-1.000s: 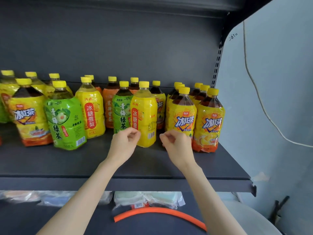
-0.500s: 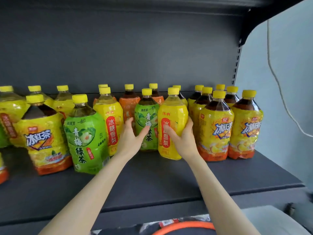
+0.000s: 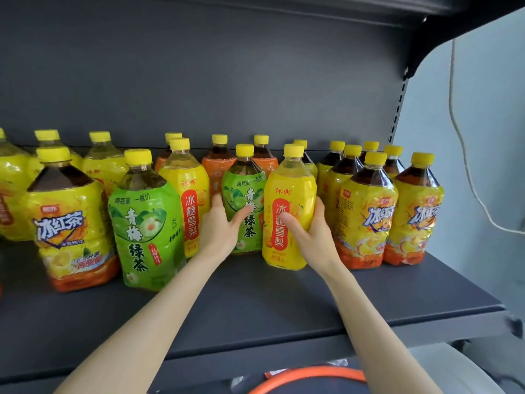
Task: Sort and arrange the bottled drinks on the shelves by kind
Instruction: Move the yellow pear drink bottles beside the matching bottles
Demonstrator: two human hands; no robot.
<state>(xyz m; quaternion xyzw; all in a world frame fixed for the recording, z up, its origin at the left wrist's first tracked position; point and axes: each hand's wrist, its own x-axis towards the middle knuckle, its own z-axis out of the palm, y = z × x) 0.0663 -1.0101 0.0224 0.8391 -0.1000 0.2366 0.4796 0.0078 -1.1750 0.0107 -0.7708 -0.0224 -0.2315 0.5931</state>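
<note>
Both forearms rise from the bottom edge to mid-frame. Left hand (image 3: 223,227) grips the green bottle (image 3: 247,191), right hand (image 3: 311,237) the yellow bottle (image 3: 292,183).

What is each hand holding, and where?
Left hand grips the rear green tea bottle at mid-body; right hand grips the front yellow pear-drink bottle at mid-body.
</note>
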